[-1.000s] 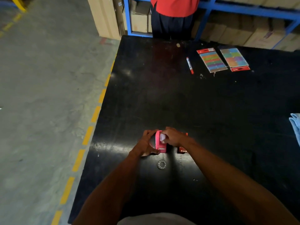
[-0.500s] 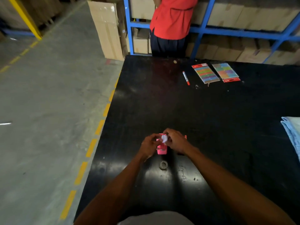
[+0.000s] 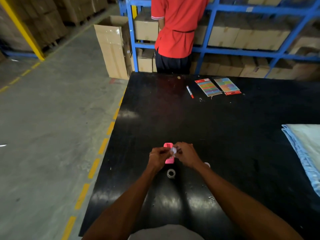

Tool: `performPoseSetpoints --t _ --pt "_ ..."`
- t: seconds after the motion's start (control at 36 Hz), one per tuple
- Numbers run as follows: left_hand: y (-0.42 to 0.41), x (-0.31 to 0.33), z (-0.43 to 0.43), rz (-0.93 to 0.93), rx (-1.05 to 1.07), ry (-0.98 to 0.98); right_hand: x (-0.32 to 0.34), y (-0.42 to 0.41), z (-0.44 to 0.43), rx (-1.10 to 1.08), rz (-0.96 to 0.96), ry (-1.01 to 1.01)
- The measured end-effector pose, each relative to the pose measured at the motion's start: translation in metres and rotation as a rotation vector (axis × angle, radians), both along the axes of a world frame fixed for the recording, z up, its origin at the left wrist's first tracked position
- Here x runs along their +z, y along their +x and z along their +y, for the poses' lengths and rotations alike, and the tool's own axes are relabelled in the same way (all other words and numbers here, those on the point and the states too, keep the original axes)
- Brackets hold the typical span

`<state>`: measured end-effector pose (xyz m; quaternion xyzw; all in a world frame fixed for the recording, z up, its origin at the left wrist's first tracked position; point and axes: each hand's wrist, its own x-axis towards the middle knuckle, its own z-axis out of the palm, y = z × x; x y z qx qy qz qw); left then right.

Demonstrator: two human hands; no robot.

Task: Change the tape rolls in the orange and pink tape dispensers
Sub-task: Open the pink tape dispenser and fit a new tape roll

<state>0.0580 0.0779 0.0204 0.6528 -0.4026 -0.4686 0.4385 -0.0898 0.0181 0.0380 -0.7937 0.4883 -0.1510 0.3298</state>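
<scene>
- Pink tape dispenser [image 3: 168,153]: small, blocky, on the black counter [image 3: 225,135] between both hands.
- Left hand [image 3: 158,157] and right hand [image 3: 186,155] together pinch a small clear tape roll [image 3: 173,150] above it.
- Another clear roll [image 3: 171,173] lies just nearer.

Big glossy black table [image 3: 225,135]: pink tape dispenser [image 3: 168,160] and a tape roll [image 3: 171,173] up front, red marker [image 3: 190,91], two colourful card packs [image 3: 209,87], folded blue cloth [image 3: 306,153] on the right edge.
</scene>
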Motion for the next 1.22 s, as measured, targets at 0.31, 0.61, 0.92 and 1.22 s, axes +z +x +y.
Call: performPoseSetpoints --t 0.31,0.61,0.92,1.22 --pt "-0.001 -0.005 0.008 -0.005 0.008 0.030 -0.001 -0.021 0.015 -0.047 0.020 0.036" --pt "0.014 -0.007 0.019 0.088 0.012 0.094 -0.052 -0.040 0.047 0.020 0.420 0.136" --pt "0.026 -0.007 0.015 0.171 0.023 0.125 -0.061 -0.017 0.047 0.160 0.672 -0.075" --pt "0.035 -0.005 0.015 0.194 0.025 0.168 -0.075 0.001 0.044 0.185 0.367 0.048"
